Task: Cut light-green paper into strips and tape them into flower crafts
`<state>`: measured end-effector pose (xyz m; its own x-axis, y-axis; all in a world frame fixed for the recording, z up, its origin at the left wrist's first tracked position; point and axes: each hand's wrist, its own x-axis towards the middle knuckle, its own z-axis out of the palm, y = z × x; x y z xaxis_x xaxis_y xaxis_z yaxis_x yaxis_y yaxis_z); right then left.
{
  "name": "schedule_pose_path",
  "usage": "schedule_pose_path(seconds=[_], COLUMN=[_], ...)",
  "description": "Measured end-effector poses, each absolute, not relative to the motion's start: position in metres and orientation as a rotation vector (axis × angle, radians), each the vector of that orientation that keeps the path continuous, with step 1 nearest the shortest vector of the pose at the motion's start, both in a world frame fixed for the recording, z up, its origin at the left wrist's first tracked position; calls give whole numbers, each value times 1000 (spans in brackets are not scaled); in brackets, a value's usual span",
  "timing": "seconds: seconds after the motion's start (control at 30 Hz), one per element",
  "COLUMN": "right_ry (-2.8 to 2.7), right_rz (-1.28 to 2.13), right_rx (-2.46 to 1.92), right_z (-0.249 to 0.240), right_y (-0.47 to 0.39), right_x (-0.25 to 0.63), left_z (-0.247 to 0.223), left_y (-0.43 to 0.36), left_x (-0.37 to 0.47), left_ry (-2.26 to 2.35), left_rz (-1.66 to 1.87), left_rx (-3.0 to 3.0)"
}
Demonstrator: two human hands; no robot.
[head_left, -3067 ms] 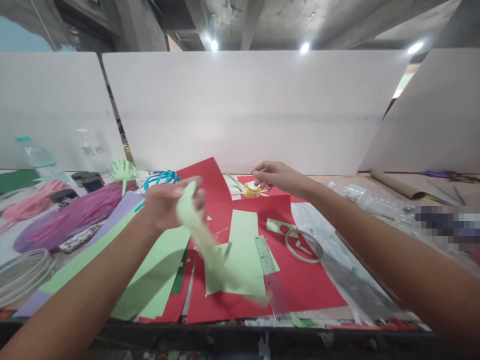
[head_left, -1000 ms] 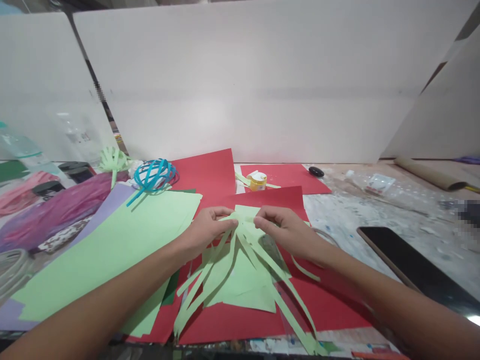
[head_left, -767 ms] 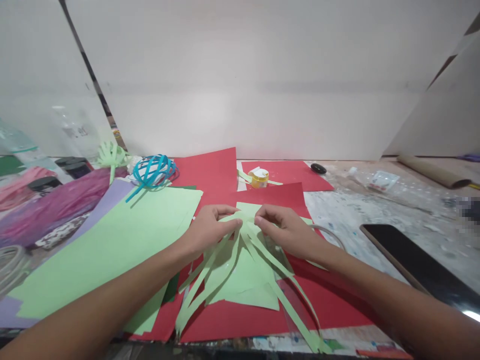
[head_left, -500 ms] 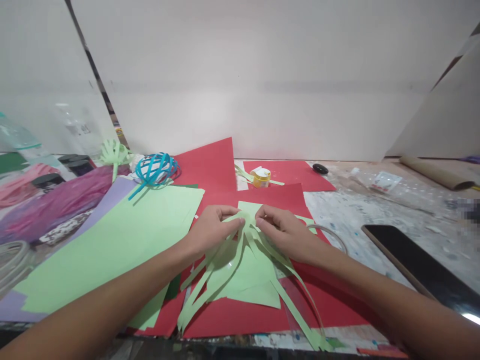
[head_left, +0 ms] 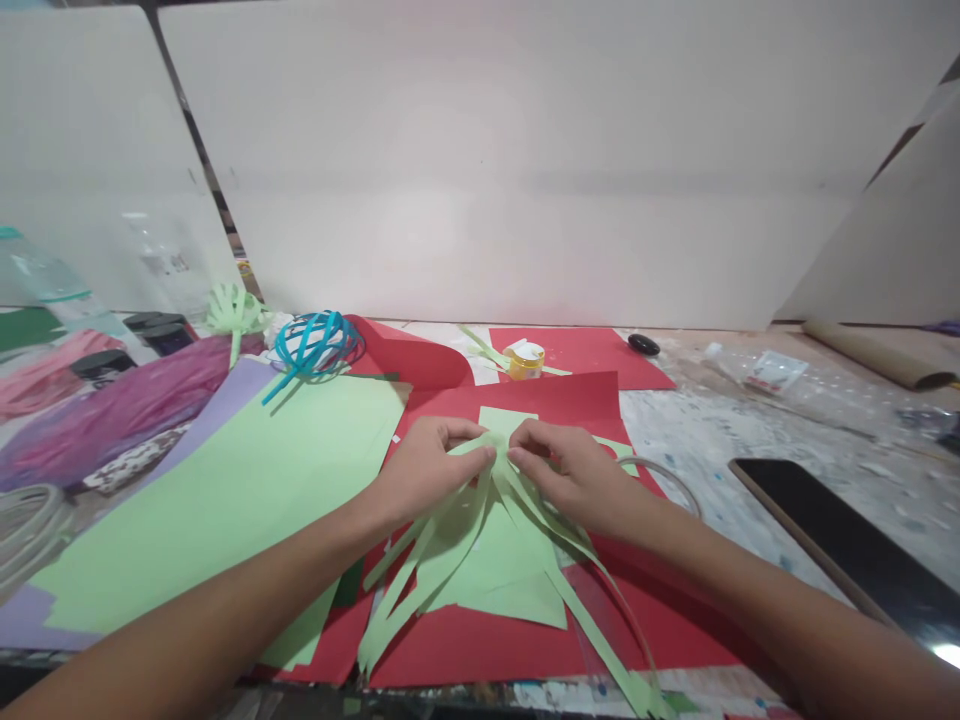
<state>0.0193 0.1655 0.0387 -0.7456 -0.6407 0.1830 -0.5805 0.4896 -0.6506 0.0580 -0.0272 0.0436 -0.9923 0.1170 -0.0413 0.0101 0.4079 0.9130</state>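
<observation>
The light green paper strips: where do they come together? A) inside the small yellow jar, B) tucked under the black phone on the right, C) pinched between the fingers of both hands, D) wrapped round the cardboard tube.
C: the light green paper strips fan out toward the table edge from one spot where the left hand and right hand pinch them together over the red paper.

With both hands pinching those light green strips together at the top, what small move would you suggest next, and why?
Probably a tighter pinch with the left hand, so the right hand can fan the light green paper strips evenly. Both grips meet at the gathered top, over the red paper sheet, while the loose ends splay unevenly toward the table edge, more bunched on the left side.
</observation>
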Motion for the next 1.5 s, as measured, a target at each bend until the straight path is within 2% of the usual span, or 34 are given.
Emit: schedule_pose_path(seconds=[0.27, 1.5], right_ry=[2632, 2610], right_rz=[-1070, -1396], right_rx=[-1067, -860], right_z=[38, 27], right_y=[164, 158], right_x=[22, 22], left_z=[42, 39], left_y=[-26, -24], left_x=[59, 60], left_ry=[2533, 2514], left_rz=[1682, 1681], left_rx=[128, 132])
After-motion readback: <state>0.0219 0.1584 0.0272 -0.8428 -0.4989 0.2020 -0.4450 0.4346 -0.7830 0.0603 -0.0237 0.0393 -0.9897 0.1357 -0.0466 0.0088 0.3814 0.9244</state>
